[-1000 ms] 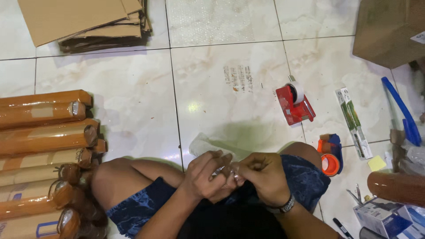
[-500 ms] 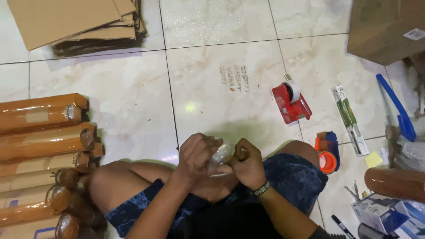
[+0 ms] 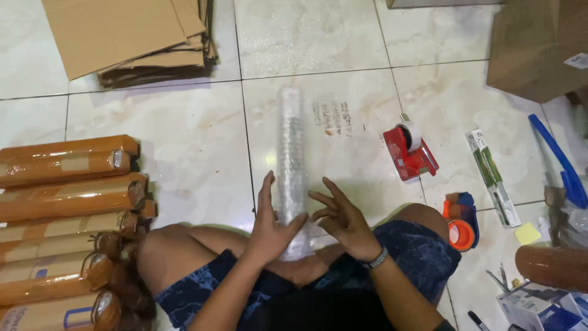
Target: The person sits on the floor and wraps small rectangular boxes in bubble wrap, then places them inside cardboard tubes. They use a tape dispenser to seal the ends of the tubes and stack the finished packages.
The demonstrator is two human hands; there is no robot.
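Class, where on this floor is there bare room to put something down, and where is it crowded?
Free: tiles between the cardboard stack, brown rolls and bubble-wrap roll; also between that roll and the red tape dispenser. Crowded: the right edge, with dispenser, orange tape, blue tool and boxes.

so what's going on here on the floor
A person sits cross-legged on the tiled floor with a strip of clear bubble wrap stretched out ahead of the knees. The left hand lies open against the near end of the strip, and the right hand hovers beside it with fingers spread. Brown taped rolls are stacked to the left, flattened cardboard lies beyond, and a red tape dispenser sits to the right.
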